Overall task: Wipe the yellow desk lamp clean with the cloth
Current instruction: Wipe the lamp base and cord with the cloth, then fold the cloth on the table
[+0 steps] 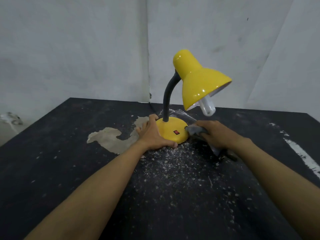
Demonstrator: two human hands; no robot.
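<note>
The yellow desk lamp (pixel 199 78) stands upright on a dark table (pixel 52 170). It has a round yellow base (pixel 171 127) with a red switch, a black bent neck and a white bulb under the shade. My left hand (pixel 152 132) grips the left side of the base, thumb at its front edge. My right hand (pixel 216 134) holds a grey cloth (pixel 194 129) pressed against the right side of the base. The cloth's loose end trails on the table under my right wrist.
White crumbs and dust lie scattered on the table in front of the lamp. A worn pale patch (pixel 112 139) sits left of the base. A black cord (pixel 153 108) runs from the lamp to the white wall behind. White paint streaks (pixel 303 156) mark the table's right side.
</note>
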